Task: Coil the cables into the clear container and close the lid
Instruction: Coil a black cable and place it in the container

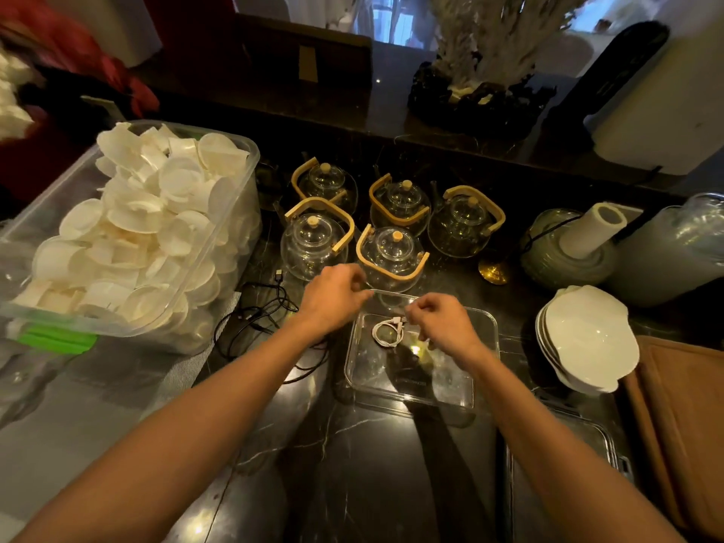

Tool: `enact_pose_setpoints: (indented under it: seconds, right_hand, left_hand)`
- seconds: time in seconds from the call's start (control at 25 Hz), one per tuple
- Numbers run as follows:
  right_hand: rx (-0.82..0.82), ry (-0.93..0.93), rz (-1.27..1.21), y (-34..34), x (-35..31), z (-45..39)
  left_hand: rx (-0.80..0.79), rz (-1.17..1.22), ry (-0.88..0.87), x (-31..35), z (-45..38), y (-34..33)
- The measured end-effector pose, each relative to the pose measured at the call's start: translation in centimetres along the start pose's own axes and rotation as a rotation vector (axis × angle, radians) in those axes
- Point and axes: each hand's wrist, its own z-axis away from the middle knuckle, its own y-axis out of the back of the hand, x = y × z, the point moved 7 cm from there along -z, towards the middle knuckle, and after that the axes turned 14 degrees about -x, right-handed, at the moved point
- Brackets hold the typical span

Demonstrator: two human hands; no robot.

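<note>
Head view: a small white cable (387,331) is seen coiled in a loose ring inside the clear container (485,339), at its far left corner. One end of it seems pinched by the curled fingers of the right hand (440,321); the left hand (333,295) is curled above the far rim, its grasp unclear. Black cables (262,315) are tangled on the dark marbled tabletop (352,464), with glass teapots (391,256) behind.

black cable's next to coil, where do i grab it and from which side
Probably pinch the black cable at its free USB plug end, which pokes out clear toward the teapots. Come from above with the left hand, which is nearest; the rest is a loose tangle on the counter.
</note>
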Motion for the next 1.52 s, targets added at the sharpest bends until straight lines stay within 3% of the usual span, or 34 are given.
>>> enact_pose_setpoints:
  seconds: [0.2, 0.4, 0.64, 0.92, 1.16, 1.4, 1.52]
  right_hand:
    - [-0.051, 0.145, 0.158, -2.4, -5.6, -0.1]
    - [-0.149, 0.271, 0.395, -9.7, -8.3, -0.5]
    - [-0.251, 0.257, 0.704, -16.5, -7.9, -1.7]
    - [-0.499, 0.153, 1.065, -20.2, -6.1, -2.8]
    - [-0.725, 0.185, 0.861, -19.8, -6.4, -2.5]
    - [-0.343, 0.417, 0.419, -13.7, -12.7, -1.2]
    - [-0.318, 0.437, 0.178, -11.4, -14.4, -0.2]
  left_hand:
    - [0.079, 0.043, 0.061, -3.5, 3.1, 2.7]
    - [-0.021, 0.062, 0.199, -8.7, 6.9, 1.3]
    - [-0.118, 0.072, 0.265, -13.5, 10.8, -1.9]
    - [-0.075, -0.019, 0.335, -16.6, 12.3, -3.5]
    - [0.066, 0.044, 0.223, -15.7, 12.2, -2.6]
    - [0.2, 0.242, 0.17, -13.8, 12.1, 0.5]
    - [0.251, 0.283, 0.136, -12.1, 12.4, 2.5]
